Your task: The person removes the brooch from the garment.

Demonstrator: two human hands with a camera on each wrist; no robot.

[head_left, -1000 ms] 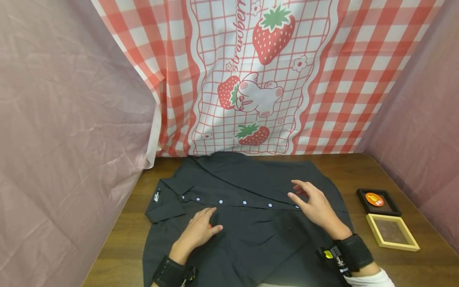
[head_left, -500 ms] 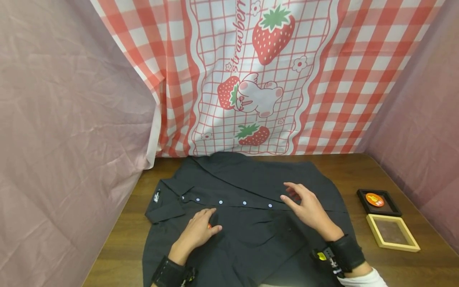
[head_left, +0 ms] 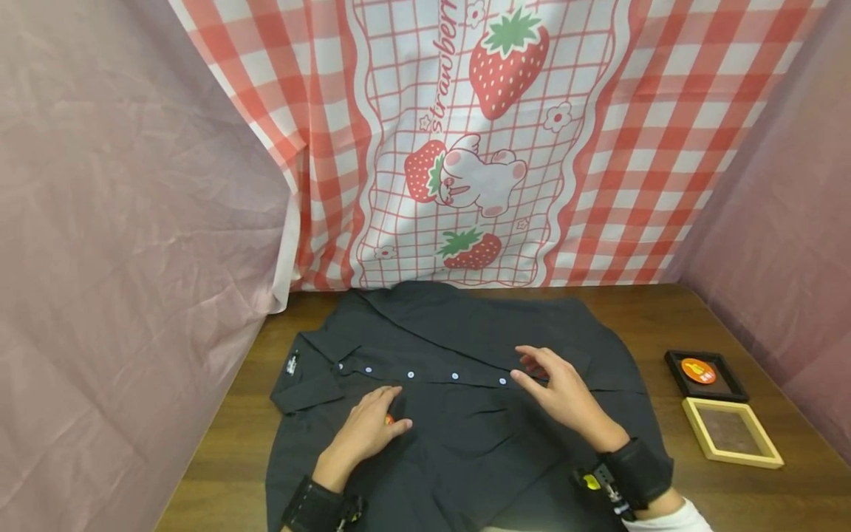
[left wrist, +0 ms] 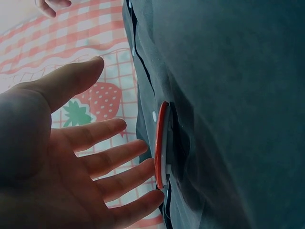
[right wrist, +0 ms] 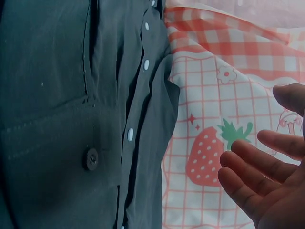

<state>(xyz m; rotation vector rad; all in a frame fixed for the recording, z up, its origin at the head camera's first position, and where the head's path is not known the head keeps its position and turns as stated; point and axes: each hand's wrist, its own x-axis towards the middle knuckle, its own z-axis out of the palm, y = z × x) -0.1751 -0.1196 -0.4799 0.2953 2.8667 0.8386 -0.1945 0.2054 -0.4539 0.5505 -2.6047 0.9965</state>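
Note:
A dark button-up shirt (head_left: 465, 421) lies on the table, its collar at the left and a row of pale buttons (head_left: 455, 376) along the placket. My left hand (head_left: 366, 425) is over the shirt's chest with fingers spread, beside a round red-edged badge (left wrist: 161, 145). In the left wrist view the badge is edge-on against the cloth, close to the fingertips; whether they touch is unclear. The left hand hides most of it in the head view. Above the placket further right, my right hand (head_left: 561, 388) holds nothing, fingers loosely bent. A dark button (right wrist: 92, 159) shows near it on the cloth.
A black frame (head_left: 734, 388) with an orange round badge (head_left: 698, 371) inside sits at the table's right. In front of it is a light wooden frame (head_left: 764, 454). A strawberry-print cloth (head_left: 598, 222) hangs behind the table (head_left: 219, 443), with pinkish curtains (head_left: 133, 222) on both sides.
My right hand has moved left and slightly nearer along the placket, covering a button at its right end. The left hand has stayed almost still beside the badge.

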